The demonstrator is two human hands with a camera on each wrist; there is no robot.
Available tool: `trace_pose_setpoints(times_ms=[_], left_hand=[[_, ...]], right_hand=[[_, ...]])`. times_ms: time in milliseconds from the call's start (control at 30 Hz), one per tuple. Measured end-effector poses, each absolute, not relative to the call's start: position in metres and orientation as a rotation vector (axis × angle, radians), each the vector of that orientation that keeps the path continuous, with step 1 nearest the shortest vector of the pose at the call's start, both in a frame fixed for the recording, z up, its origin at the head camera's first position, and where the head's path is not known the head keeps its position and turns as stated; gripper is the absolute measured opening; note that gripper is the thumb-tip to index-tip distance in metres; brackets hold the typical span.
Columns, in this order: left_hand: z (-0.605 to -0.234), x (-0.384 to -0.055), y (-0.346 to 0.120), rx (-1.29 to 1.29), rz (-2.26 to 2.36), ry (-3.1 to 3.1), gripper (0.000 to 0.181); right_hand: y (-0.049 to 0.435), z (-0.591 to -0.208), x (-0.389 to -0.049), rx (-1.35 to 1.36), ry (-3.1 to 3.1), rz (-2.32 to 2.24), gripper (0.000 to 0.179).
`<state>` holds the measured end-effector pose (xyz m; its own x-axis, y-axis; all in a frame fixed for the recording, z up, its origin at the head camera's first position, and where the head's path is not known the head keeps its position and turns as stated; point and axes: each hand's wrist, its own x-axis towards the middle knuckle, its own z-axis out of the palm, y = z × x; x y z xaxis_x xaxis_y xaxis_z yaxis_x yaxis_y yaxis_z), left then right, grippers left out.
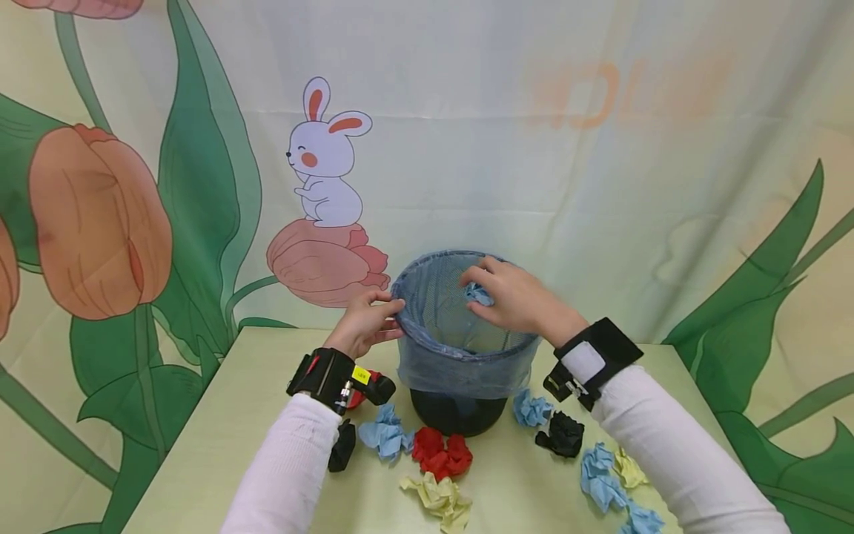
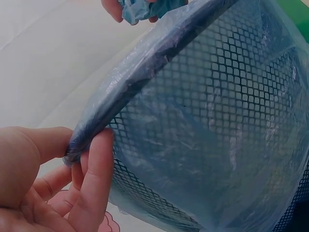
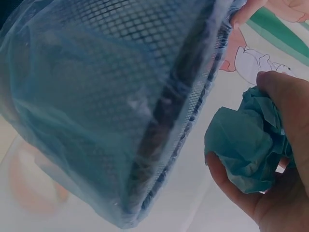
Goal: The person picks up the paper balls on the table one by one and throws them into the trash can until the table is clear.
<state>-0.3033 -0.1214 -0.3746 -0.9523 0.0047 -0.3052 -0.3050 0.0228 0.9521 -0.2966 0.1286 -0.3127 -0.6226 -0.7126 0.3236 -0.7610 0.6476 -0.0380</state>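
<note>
A dark mesh wastebasket [image 1: 460,415] stands on the table, lined with a translucent blue bag [image 1: 460,374] folded over its rim. My left hand [image 1: 367,324] pinches the rim at the left side; in the left wrist view the thumb and fingers [image 2: 96,179] lie on either side of it. Over the basket's mouth, toward the right, my right hand [image 1: 517,295] holds a crumpled blue paper ball [image 1: 478,294]. The right wrist view shows that paper ball [image 3: 246,142] between the thumb and curled fingers, apart from the rim.
Crumpled papers lie around the basket: a red one [image 1: 442,452], a yellow one [image 1: 440,500], a blue one [image 1: 385,432] and a black one [image 1: 342,445] in front and left. More lie at right, including a black one [image 1: 562,435] and a blue one [image 1: 603,478]. A printed curtain [image 1: 454,148] hangs behind.
</note>
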Motion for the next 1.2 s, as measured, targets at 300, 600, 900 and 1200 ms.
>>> trace_pose_setpoints(times_ms=[300,600,900,1200], left_hand=[[-0.375,-0.303,-0.122,-0.309,2.019,2.074,0.032],[-0.374,-0.303,-0.121,-0.307,2.019,2.075,0.035],[-0.375,-0.303,-0.122,-0.308,2.018,2.072,0.034],[-0.375,-0.303,-0.122,-0.313,2.022,2.059,0.035]], right_hand=[[0.135,-0.316,-0.298,1.127,-2.615,0.27,0.035],[0.141,-0.319,-0.299,1.075,-2.641,0.256,0.042],[0.144,-0.323,-0.297,1.051,-2.684,0.217,0.049],[0.152,-0.331,-0.293,1.063,-2.629,0.214,0.043]])
